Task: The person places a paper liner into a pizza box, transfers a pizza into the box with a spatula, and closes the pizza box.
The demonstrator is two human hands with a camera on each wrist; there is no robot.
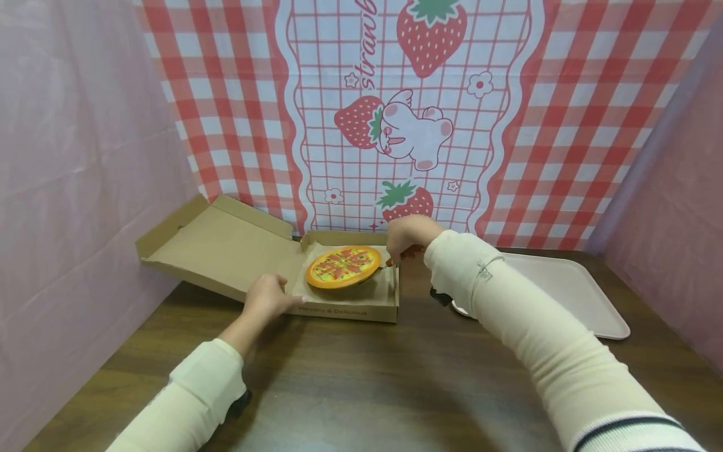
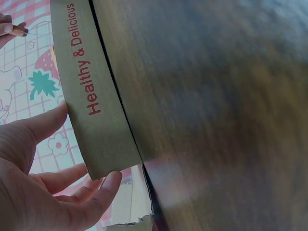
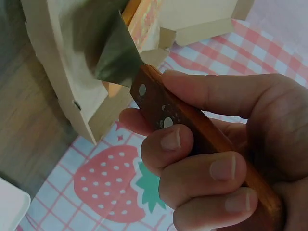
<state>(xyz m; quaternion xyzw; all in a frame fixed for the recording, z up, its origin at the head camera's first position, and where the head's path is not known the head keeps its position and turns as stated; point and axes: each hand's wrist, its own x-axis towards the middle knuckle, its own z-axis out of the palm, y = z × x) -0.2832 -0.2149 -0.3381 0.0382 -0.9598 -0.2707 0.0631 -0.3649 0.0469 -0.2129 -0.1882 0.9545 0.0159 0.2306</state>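
Note:
A toy-looking pizza (image 1: 343, 267) with an orange rim is tilted above the paper-lined bottom of an open pizza box (image 1: 350, 311). Under its right side runs the metal blade (image 3: 120, 53) of a pizza server. My right hand (image 1: 409, 235) grips the server's wooden handle (image 3: 192, 125), thumb along the top and fingers wrapped underneath. At the box's front left corner, my left hand (image 1: 271, 298) holds the cardboard, thumb on the front wall's top edge and fingers around the side, as the left wrist view (image 2: 72, 187) shows.
The box lid (image 1: 226, 242) lies folded open to the left. A pale tray (image 1: 565, 285) is on the wooden table (image 1: 350, 376) at the right, partly hidden by my right arm. A checked strawberry cloth (image 1: 593, 125) hangs behind, with pink cloth on both sides.

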